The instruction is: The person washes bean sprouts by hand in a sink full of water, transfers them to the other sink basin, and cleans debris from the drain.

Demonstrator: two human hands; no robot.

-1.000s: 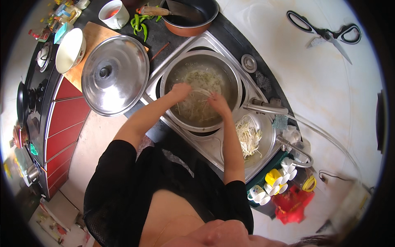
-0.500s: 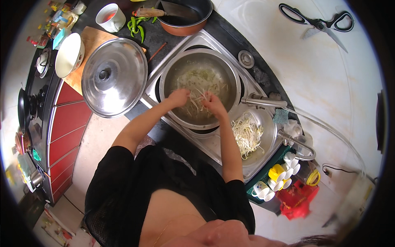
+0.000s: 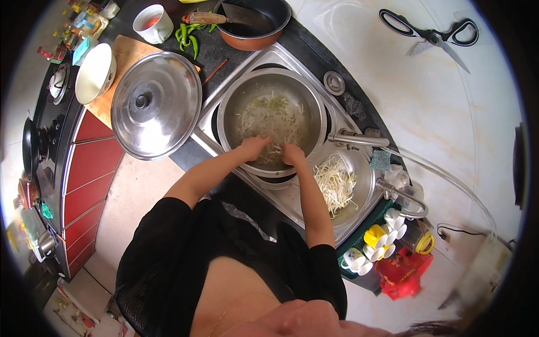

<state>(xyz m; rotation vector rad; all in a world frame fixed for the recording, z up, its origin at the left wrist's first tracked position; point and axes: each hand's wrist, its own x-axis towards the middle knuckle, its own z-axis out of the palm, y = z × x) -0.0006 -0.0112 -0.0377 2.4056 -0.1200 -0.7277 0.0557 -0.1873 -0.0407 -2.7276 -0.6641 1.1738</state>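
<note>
A wide metal basin (image 3: 225, 112) of cloudy water sits in the left sink bowl. Loose bean sprouts (image 3: 273, 149) and greenish bits float in it. At the basin's near side my left hand (image 3: 255, 147) dips in with bent fingers closed around sprouts. Close to its right, my right hand (image 3: 292, 153) is also closed on sprouts, its fingertips partly hidden in the water. A few pale strands show between the two hands. In the right sink bowl, beside my right forearm, lies a heap of bean sprouts (image 3: 334, 182).
A large metal lid (image 3: 163, 121) rests left of the basin, over a cutting board (image 3: 130, 49). Behind stand a pan (image 3: 251, 40) with a cleaver (image 3: 241, 16) across it and green peppers (image 3: 194, 46). A faucet (image 3: 359, 139) and a rack of cups (image 3: 377, 237) are at right.
Both hands have moved down toward the basin's near rim and lower into the water. The bunch of sprouts that showed between them is now mostly submerged.
</note>
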